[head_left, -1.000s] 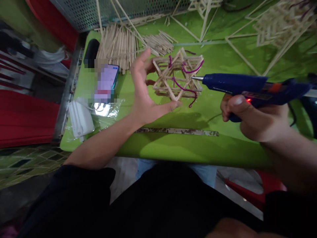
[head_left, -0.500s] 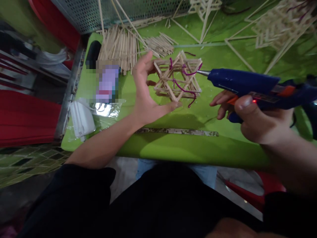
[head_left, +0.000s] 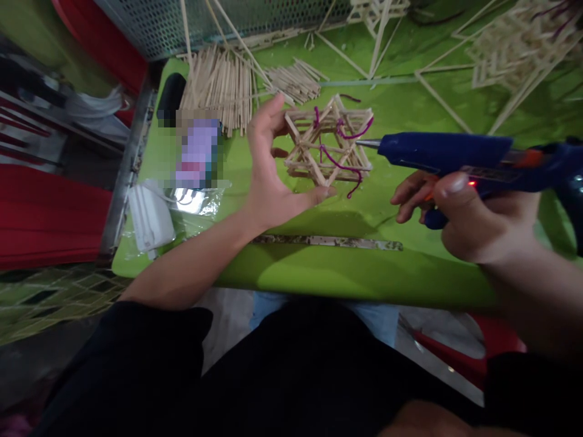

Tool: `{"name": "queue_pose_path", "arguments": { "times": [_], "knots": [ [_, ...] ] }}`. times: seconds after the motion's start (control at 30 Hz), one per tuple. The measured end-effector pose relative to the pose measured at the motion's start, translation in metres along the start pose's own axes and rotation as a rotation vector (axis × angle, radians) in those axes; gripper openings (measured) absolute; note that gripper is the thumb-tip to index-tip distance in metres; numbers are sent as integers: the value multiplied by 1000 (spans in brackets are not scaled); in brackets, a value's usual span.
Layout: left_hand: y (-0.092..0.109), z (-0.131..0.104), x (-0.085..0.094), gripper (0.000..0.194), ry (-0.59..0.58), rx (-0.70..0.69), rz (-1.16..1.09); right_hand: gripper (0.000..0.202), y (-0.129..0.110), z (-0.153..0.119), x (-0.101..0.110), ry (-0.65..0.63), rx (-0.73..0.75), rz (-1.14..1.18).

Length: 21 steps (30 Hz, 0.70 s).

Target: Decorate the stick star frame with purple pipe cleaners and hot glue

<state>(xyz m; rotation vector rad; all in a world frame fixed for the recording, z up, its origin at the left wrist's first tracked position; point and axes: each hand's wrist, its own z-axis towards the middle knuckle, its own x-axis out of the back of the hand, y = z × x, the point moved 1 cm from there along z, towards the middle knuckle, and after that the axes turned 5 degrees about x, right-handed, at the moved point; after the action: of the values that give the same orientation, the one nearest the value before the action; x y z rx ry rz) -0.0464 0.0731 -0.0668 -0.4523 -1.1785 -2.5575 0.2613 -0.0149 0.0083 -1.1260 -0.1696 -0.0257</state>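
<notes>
A star-shaped frame of thin wooden sticks (head_left: 314,162) is gripped at its left side by my left hand (head_left: 269,173), thumb along the lower point and fingers behind it. Pieces of purple string (head_left: 339,165) are attached to the frame, with one end dangling at the lower right. My right hand (head_left: 473,212) is wrapped round the handle of a blue glue gun (head_left: 446,152), which has an orange part and a glowing red light. Its metal nozzle points left at the frame's right side; whether the tip touches the sticks I cannot tell.
Bundles of loose sticks (head_left: 218,91) lie at the back left, near a blurred phone (head_left: 198,152) and a white charger (head_left: 151,217). Larger stick structures (head_left: 514,51) stand at the back right. A flat patterned strip (head_left: 328,241) lies near the green table's (head_left: 364,273) front edge.
The glue gun's nozzle has moved slightly left and down, from the frame's upper right corner to lower on its right side. The frame and my left hand have shifted very slightly right.
</notes>
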Motion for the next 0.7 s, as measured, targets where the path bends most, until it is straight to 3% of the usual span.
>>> {"name": "queue_pose_path", "arguments": {
  "times": [0.23, 0.4, 0.53, 0.7],
  "knots": [
    [-2, 0, 6, 159, -28, 82, 47, 46, 3, 0, -2, 82, 5, -5],
    [-19, 3, 7, 161, -52, -18, -31, 37, 7, 4, -2, 116, 26, 20],
    [-18, 1, 4, 156, -22, 22, 26, 54, 5, 7, -1, 109, 3, -32],
    [-14, -2, 6, 149, -102, 41, 41, 71, 7, 12, 1, 177, -44, -78]
  ]
}}
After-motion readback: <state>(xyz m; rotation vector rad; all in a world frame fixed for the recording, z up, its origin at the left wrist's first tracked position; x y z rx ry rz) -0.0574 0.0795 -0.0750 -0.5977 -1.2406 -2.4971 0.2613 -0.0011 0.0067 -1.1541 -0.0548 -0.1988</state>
